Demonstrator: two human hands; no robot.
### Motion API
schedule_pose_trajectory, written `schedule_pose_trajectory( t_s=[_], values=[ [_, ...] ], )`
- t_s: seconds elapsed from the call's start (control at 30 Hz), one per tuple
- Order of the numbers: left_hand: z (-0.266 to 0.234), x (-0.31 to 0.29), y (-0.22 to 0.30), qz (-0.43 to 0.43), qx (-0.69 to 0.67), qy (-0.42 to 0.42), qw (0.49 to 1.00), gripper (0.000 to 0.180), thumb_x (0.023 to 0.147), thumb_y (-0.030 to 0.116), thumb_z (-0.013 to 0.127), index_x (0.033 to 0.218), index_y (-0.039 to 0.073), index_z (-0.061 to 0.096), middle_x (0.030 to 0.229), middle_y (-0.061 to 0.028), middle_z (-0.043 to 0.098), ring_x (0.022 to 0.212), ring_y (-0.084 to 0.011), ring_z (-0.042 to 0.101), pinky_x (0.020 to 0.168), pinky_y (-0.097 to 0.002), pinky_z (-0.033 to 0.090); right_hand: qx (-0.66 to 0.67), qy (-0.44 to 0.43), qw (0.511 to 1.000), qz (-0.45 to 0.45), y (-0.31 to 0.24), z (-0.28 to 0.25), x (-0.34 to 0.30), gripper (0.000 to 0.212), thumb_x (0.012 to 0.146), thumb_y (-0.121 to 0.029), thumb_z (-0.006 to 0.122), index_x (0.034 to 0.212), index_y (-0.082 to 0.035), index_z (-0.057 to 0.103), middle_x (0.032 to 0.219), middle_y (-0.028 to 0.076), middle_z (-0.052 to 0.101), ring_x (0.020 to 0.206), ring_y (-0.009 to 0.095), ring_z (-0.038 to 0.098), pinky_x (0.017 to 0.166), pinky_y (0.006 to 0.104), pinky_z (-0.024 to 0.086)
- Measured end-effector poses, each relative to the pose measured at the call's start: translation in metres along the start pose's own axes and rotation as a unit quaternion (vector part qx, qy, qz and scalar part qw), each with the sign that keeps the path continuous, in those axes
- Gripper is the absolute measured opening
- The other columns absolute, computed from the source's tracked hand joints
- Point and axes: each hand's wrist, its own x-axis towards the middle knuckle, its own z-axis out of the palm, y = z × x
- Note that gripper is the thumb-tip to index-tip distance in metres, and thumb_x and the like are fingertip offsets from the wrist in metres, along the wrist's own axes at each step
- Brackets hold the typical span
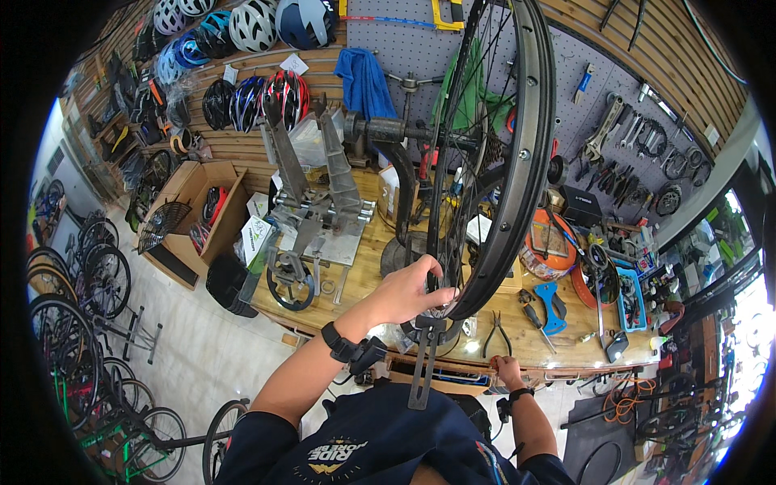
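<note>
A bicycle wheel (524, 153) with a dark rim and thin spokes stands upright before me, mounted above the workbench. My left hand (408, 293) is at its lower part, thumb and curled fingers closed on the near side of the rim. Just below that hand sits a slotted metal bracket (422, 368). At the front edge of the bench is my right hand (509, 370), its fingers closed. A small orange-red bit shows at its fingertips, too small to name. Pliers (497, 333) with dark handles lie just beyond it.
On the wooden bench (368, 279) lie a blue tool (551, 309), a screwdriver (537, 322), an orange round container (550, 246) and a blue tray (630, 299). A heavy metal stand (311, 194) is at left. Tools hang on the pegboard (578, 121); several bicycles (89, 275) stand far left.
</note>
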Motion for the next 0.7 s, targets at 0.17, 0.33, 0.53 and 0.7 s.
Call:
schedule_pose_trajectory(
  t_s=[0.17,0.33,0.53,0.7],
  values=[
    [-0.002,0.000,0.005,-0.001,0.004,-0.006,1.000,0.059,0.084,0.057,0.062,0.109,0.006,0.047,0.086,-0.0148,0.062,0.071,-0.0231,0.060,0.067,-0.0353,0.046,-0.016,0.023,0.999,-0.029,0.019,0.002,0.009,0.030,0.093,-0.023,0.054,0.080,0.002,0.067,0.068,0.006,0.064,0.056,0.014,0.058,0.051,0.0290,0.048],
    [-0.003,-0.001,0.004,0.001,0.011,-0.006,1.000,0.060,0.085,0.058,0.061,0.109,0.005,0.047,0.085,-0.0142,0.061,0.071,-0.0228,0.060,0.067,-0.0351,0.046,-0.034,0.019,0.998,-0.041,0.018,0.004,0.011,0.032,0.092,-0.024,0.055,0.080,0.003,0.067,0.065,0.008,0.063,0.053,0.016,0.058,0.050,0.0305,0.048],
    [-0.004,-0.002,0.006,0.002,0.003,-0.009,1.000,0.060,0.085,0.058,0.061,0.109,0.005,0.047,0.086,-0.0139,0.061,0.072,-0.0222,0.059,0.067,-0.0348,0.046,-0.029,0.021,0.999,-0.028,0.006,0.003,0.004,0.034,0.092,-0.027,0.057,0.081,0.004,0.067,0.063,0.010,0.062,0.051,0.018,0.059,0.049,0.0318,0.049],
    [-0.004,-0.001,0.008,-0.011,0.003,-0.014,1.000,0.060,0.084,0.058,0.062,0.109,0.005,0.047,0.086,-0.0138,0.061,0.072,-0.0219,0.059,0.067,-0.0345,0.046,-0.034,0.022,0.999,-0.030,-0.001,-0.001,-0.003,0.033,0.093,-0.026,0.057,0.082,0.004,0.066,0.064,0.009,0.063,0.051,0.017,0.059,0.049,0.0317,0.049]
  ],
)
